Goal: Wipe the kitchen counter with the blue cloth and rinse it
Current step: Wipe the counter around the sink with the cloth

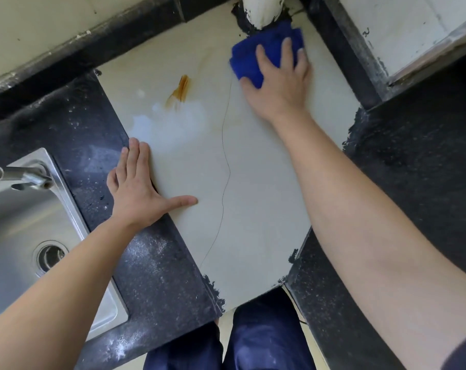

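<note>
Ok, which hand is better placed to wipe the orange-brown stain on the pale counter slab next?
Right hand: it presses the folded blue cloth, just right of the orange-brown stain. The left hand lies flat and empty nearer the steel sink.

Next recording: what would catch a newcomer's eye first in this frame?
The vivid blue cloth stands out first, pressed under the right hand at the far end of the pale counter, just below a white pipe. Left of it sits an orange-brown stain, and a thin crack runs down the slab. The left hand lies flat on the counter's left edge, beside the steel sink.
</note>
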The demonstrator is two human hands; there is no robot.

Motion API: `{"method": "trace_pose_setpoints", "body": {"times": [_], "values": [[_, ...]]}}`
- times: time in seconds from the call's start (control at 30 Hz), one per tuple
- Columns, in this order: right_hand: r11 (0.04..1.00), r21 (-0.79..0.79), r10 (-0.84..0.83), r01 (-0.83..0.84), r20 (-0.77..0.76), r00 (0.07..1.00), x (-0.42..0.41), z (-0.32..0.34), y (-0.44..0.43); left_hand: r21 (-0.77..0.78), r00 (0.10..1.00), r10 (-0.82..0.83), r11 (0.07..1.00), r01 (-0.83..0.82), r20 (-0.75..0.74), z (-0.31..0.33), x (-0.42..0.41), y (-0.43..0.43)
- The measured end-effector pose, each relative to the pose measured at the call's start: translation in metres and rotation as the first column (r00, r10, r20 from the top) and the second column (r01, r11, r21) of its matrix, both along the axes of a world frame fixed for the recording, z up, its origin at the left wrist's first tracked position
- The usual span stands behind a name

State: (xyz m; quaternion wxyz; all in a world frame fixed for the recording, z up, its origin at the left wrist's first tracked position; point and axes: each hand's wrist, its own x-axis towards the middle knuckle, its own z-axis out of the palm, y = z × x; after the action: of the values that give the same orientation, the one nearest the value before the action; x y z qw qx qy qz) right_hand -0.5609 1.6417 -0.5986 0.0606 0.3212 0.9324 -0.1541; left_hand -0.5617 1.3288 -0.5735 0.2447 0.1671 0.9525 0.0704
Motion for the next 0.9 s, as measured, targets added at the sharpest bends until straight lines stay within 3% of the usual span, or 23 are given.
{"method": "trace_pose_setpoints", "body": {"times": [0.13, 0.23, 0.43, 0.7, 0.9], "values": [[0.963, 0.031, 0.271, -0.269, -0.089, 0.958, 0.05, -0.002, -0.07, 0.009, 1.0, 0.007, 1.0, -0.007, 0.007, 0.001, 0.0, 0.002], [0.936, 0.065, 0.35, -0.345, -0.136, 0.927, 0.083, -0.01, -0.102, 0.01, 1.0, 0.013, 1.0, -0.014, 0.007, 0.001, 0.002, 0.001], [0.89, 0.063, 0.455, -0.451, -0.084, 0.887, 0.028, -0.011, -0.089, 0.052, 0.999, 0.024, 0.998, -0.026, 0.036, -0.002, 0.0, -0.001], [0.911, 0.1, 0.396, -0.401, 0.063, 0.916, -0.094, -0.001, -0.102, 0.09, 0.999, 0.024, 0.996, -0.027, 0.034, -0.004, -0.001, -0.004], [0.978, 0.099, 0.185, -0.184, -0.005, 0.983, -0.068, -0.006, -0.057, 0.116, 0.999, 0.018, 0.993, -0.022, 0.034, -0.006, -0.001, -0.007]]}}
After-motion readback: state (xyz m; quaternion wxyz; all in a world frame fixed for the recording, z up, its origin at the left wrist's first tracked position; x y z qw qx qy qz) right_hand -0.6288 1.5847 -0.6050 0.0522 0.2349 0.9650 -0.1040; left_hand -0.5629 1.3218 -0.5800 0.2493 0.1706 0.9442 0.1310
